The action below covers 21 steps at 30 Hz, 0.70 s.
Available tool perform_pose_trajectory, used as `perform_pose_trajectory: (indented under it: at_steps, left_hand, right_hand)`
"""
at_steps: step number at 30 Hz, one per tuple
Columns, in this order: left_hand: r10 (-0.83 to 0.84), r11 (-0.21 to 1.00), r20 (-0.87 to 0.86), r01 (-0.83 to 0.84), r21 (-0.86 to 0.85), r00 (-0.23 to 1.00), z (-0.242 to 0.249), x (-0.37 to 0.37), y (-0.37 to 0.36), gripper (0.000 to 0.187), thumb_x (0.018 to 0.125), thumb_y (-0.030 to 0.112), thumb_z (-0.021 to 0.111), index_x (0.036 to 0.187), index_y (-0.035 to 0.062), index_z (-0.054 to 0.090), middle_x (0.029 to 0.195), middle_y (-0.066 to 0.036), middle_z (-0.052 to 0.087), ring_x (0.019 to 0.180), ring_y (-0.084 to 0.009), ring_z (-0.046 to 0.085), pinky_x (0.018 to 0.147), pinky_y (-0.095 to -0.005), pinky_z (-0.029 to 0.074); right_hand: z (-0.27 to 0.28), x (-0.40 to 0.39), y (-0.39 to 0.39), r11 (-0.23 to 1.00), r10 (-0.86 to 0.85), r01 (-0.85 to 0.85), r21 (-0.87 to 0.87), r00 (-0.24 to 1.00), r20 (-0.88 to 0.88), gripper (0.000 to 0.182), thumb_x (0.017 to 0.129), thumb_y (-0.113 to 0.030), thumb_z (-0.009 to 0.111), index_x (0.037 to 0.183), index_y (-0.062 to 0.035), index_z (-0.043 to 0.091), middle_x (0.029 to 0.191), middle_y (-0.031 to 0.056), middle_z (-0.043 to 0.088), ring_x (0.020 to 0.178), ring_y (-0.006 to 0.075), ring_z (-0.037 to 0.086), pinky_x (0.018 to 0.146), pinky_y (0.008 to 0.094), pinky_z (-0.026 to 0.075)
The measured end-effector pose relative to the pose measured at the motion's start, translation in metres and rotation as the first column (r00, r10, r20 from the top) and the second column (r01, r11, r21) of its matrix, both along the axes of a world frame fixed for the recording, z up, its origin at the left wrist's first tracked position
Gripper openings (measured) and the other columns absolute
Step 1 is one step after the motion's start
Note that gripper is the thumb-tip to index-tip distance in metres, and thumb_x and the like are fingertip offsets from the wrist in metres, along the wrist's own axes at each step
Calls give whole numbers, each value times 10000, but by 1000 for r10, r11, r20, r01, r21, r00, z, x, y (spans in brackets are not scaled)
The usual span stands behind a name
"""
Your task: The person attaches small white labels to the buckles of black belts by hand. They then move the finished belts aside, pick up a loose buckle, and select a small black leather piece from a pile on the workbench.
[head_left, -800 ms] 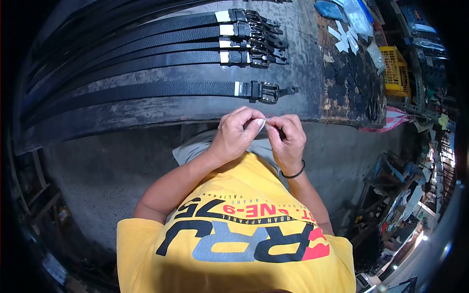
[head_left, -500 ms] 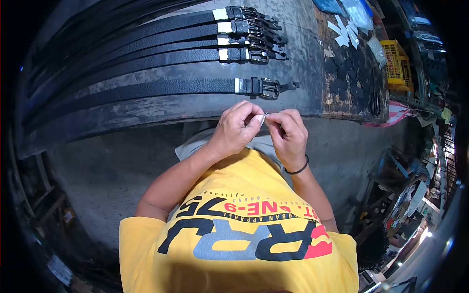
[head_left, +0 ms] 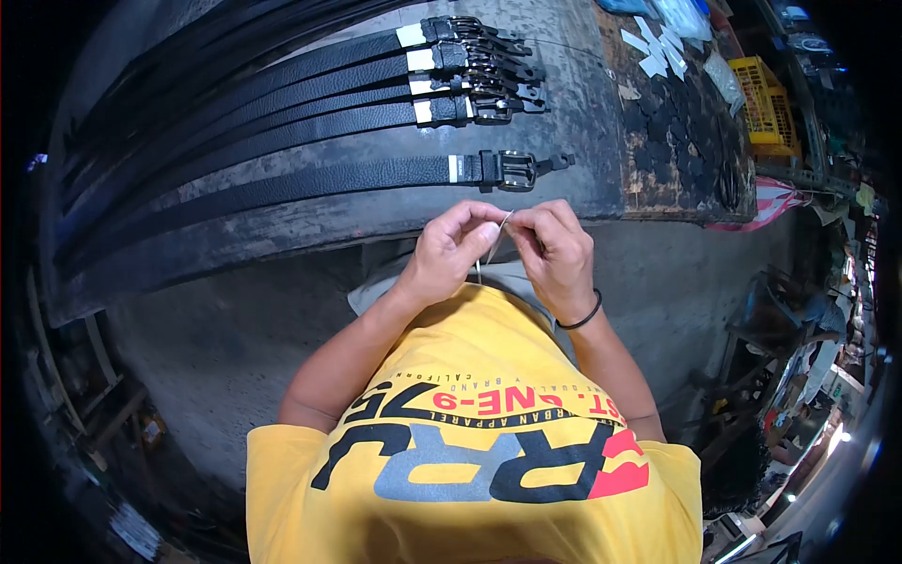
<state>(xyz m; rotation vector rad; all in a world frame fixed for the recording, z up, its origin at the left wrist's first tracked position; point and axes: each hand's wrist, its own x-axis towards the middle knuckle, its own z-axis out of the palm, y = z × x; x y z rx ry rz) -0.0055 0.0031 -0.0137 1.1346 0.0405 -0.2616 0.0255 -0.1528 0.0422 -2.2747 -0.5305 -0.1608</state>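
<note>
My left hand and my right hand are close together in front of the table edge, above my shirt. Both are closed, thumb and fingers pinching a thin, pale, cord-like strip. Part of it dangles below the fingertips; its exact kind is too small to make out. Just beyond my hands, a black belt lies across the table, with a white band near its metal buckle. Farther back, several more black belts lie side by side, buckles to the right and white bands around them.
The dark table has a worn front edge. On its right part are black scraps, white strips and plastic bags. A yellow crate stands beyond, with a pink-and-white bag below the table's right corner.
More of the pale strip now shows, dangling beneath my fingers. Both hands remain pinched close together. The view has shifted slightly; the belts are where they were on the table.
</note>
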Motion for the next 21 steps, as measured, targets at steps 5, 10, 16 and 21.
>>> perform_pose_trajectory:
  at_steps: [5,10,16,21]
  left_hand:
    - [17,986,47,-24,163,999,-11,-6,-11,210,936,35,517,1143,0,529,980,-13,592,934,-66,545,802,-223,459]
    - [18,877,64,-47,477,998,0,-7,-12,236,920,58,534,1152,13,533,901,-3,608,783,-54,549,690,-222,466]
    - [139,987,-114,-129,94,984,8,0,-8,342,882,80,605,1214,36,538,989,-19,630,900,-67,564,775,-228,471]
    - [69,994,-53,-64,84,996,7,2,-4,342,874,80,617,1203,24,544,1023,-33,614,931,-74,559,823,-237,462]
  right_hand:
    - [-4,1,-1,996,23,-23,-83,1000,1,132,743,-12,692,849,-72,640,791,68,593,653,251,619,569,345,504]
    - [-4,-1,0,999,-5,1,-32,993,-114,119,758,-22,684,868,-56,655,802,81,593,658,235,613,584,335,494]
    - [2,-3,-6,987,-6,66,146,925,-380,135,784,-33,690,918,-43,686,799,69,588,681,179,589,612,285,469]
    - [0,-4,-9,995,26,4,101,953,-301,146,774,-17,706,918,-35,683,803,70,588,697,181,589,620,283,467]
